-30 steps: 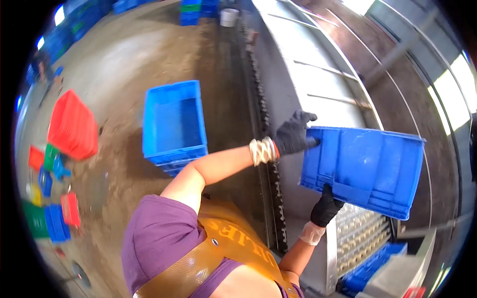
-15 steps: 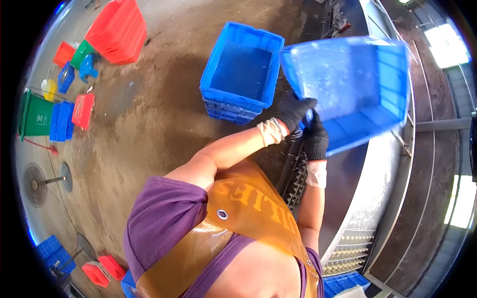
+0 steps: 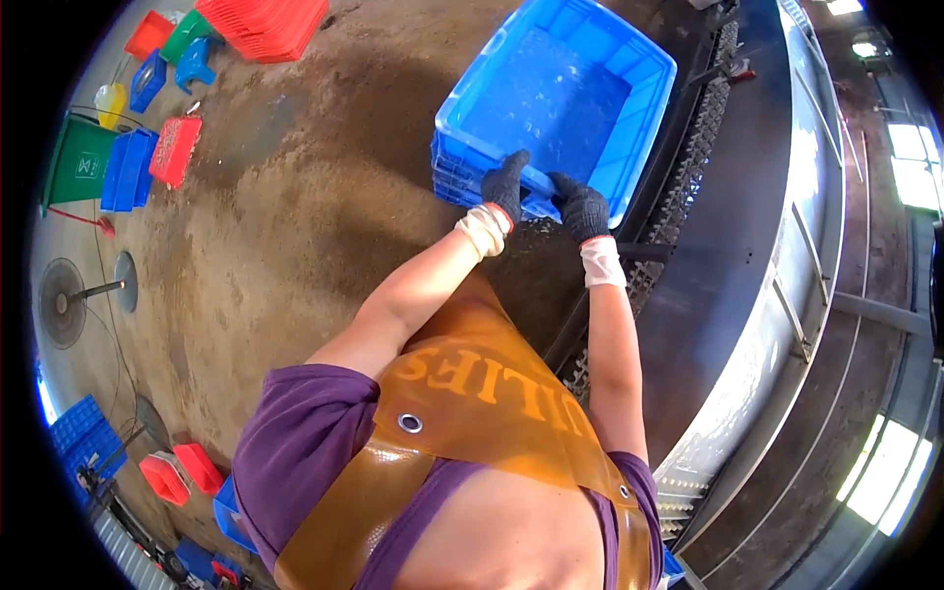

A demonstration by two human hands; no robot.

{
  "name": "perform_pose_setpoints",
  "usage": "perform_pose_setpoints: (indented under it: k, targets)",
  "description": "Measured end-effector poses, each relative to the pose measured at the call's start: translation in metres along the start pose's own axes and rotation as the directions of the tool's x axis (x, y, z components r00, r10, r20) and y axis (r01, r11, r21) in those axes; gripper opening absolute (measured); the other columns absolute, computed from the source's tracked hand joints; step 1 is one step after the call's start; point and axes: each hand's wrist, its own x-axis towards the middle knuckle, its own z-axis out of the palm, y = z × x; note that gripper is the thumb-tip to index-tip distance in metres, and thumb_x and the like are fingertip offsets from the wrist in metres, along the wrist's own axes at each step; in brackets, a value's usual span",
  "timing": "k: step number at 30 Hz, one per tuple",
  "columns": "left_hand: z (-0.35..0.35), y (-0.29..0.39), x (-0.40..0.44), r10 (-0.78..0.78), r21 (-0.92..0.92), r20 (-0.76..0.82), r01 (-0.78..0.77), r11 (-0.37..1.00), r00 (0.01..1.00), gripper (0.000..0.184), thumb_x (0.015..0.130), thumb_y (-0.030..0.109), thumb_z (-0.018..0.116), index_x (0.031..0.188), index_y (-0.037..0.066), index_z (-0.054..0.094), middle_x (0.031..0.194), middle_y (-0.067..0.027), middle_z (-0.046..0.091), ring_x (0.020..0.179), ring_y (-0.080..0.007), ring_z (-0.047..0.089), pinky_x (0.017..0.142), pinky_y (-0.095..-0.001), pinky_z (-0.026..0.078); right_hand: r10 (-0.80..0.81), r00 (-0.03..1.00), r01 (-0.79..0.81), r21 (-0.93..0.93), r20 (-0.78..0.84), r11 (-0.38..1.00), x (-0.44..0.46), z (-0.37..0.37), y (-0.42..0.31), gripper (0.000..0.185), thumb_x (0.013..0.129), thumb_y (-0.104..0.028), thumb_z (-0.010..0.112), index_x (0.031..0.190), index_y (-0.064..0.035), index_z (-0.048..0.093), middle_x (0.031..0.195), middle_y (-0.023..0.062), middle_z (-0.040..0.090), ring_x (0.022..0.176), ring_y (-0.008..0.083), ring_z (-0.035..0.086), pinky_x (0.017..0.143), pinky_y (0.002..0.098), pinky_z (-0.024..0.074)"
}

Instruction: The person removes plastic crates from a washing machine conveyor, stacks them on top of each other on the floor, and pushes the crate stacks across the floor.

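Both my hands grip the near rim of a blue plastic crate, in the upper middle of the view. My left hand, in a dark knit glove with a pale cuff, is closed on the rim with its thumb over the top. A little to the right, my right hand, gloved alike, closes on the same rim near the corner. Some wet-looking spots show on the crate's floor. Beneath its left side, a stack of blue crates shows in part; whether the held crate rests fully on it I cannot tell.
A conveyor chain and a metal trough run along the right. Stacked red crates, a green bin, blue crates and a fan stand at the left on the wet brown floor.
The blue crate has swung left from over the conveyor to above the crate stack, with both hands still on it. The view has shifted too.
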Motion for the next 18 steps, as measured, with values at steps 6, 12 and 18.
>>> perform_pose_setpoints:
  k: [6, 12, 18]
  targets:
    - [0.012, 0.016, 0.011, -0.016, 0.016, -0.030, 0.016, 1.000, 0.999, 0.051, 0.065, 0.038, 0.072, 0.094, -0.001, 0.057, 0.088, -0.0109, 0.058, 0.072, -0.0192, 0.054, 0.060, -0.0354, 0.045, -0.115, 0.984, 0.123, 0.053, -0.137, 0.991, 0.025, 0.003, 0.009, 0.032, 0.079, -0.018, 0.054, 0.110, -0.0222, 0.055, 0.098, 0.0080, 0.062, 0.089, 0.0286, 0.060, 0.075, 0.0391, 0.0474]
    - [-0.016, 0.011, 0.023, -0.090, 0.103, 0.311, 0.060, 0.993, 0.946, 0.048, 0.076, 0.030, 0.064, 0.111, 0.000, 0.047, 0.101, -0.0119, 0.052, 0.088, -0.0225, 0.051, 0.077, -0.0354, 0.045, -0.283, 0.824, 0.306, -0.035, -0.490, 0.951, 0.010, 0.025, 0.016, 0.041, 0.068, -0.007, 0.058, 0.109, -0.0128, 0.055, 0.104, 0.0105, 0.058, 0.091, 0.0295, 0.057, 0.079, 0.0392, 0.0467]
    - [-0.027, 0.042, 0.020, -0.085, 0.687, 0.713, -0.670, 0.282, 0.696, 0.069, 0.076, 0.026, 0.066, 0.128, -0.001, 0.028, 0.122, -0.0179, 0.041, 0.111, -0.0287, 0.041, 0.092, -0.0394, 0.039, 0.183, 0.651, -0.020, 0.223, -0.737, 0.975, -0.198, -0.012, 0.048, 0.037, 0.073, -0.008, 0.060, 0.109, -0.0088, 0.055, 0.103, 0.0134, 0.057, 0.100, 0.0294, 0.053, 0.088, 0.0396, 0.0423]
